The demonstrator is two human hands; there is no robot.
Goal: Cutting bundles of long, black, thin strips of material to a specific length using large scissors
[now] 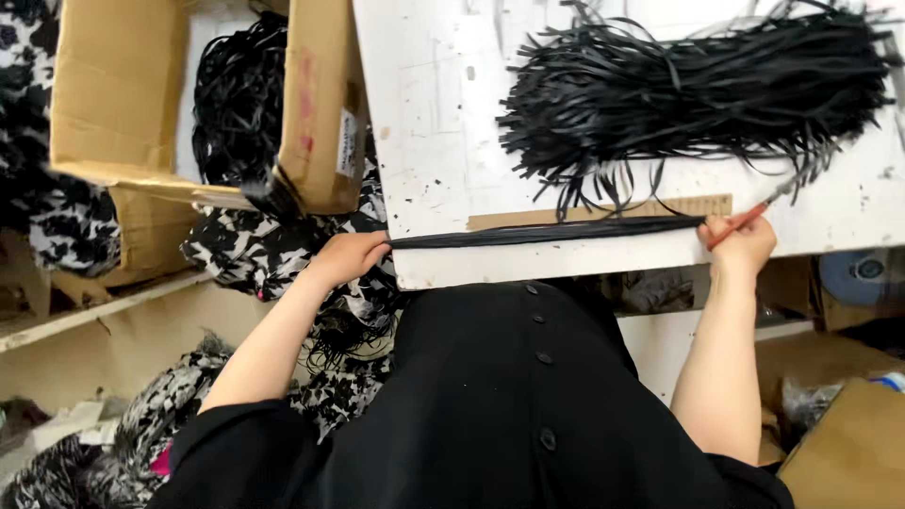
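Observation:
A thin bundle of black strips (547, 232) lies stretched along the near edge of the white worktable (443, 141). My left hand (347, 256) pinches its left end just off the table's corner. My right hand (740, 240) holds the bundle's right end together with small red-handled scissors (754, 212), whose blades point up and to the right. A brown cardboard strip (603, 213) lies just behind the bundle. A big heap of loose black strips (698, 90) covers the far part of the table.
To the left an open cardboard box (113, 94) holds more black strips (240, 94). Black-and-white patterned fabric (264, 250) is piled under it and on the floor. Another cardboard box (848, 452) stands at the lower right.

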